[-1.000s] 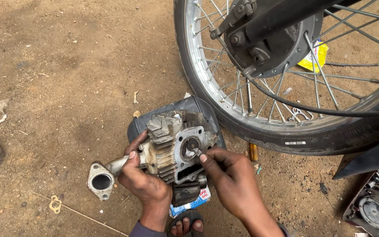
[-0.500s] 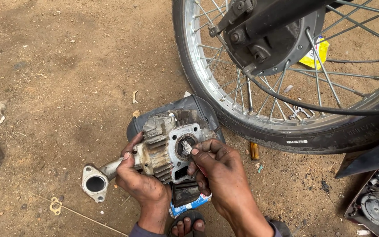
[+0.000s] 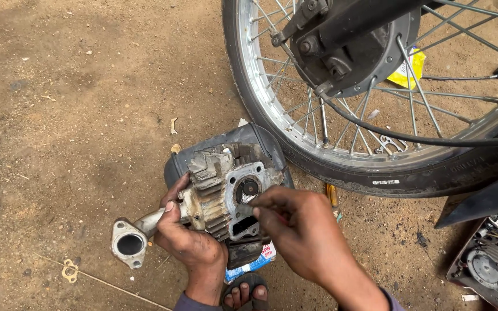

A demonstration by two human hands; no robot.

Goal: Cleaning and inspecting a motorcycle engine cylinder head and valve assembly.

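Landmark: motorcycle wheel (image 3: 376,155), spoked, upper right of view.

Cylinder head (image 3: 226,193), finned aluminium, dirty, sits just below-left of the wheel's tyre, propped on a dark plastic container (image 3: 243,141) that lies against the tyre. Gasket face with its round port points up toward the camera.

Left hand (image 3: 188,242) is clenched around the head's left side, at the base of the intake pipe; thumb over the fins. The pipe's flange (image 3: 128,245) sticks out further left, away from the wheel, just above the dirt floor (image 3: 76,86).

Right hand (image 3: 301,236) is below the tyre, fingertips pinched together at the edge of the round port on the head's face. Something small may be in the pinch, but I can't tell: too small and hidden by the fingers. Fingertips touch the head.

Under the head, toward the camera: a small white-and-blue packet (image 3: 257,262), partly covered. A sandalled foot (image 3: 243,294) is at the bottom edge, between the two forearms.

Small screwdriver-like tool (image 3: 332,196) with a yellow handle lies on the floor just beside the tyre's lowest point. Yellow wrapper (image 3: 407,66) shows through the spokes, behind the hub. Engine parts in a tray (image 3: 491,259) are to the lower right of the wheel. Flat gasket piece (image 3: 69,270) lies on the dirt well left of the wheel, near the flange.
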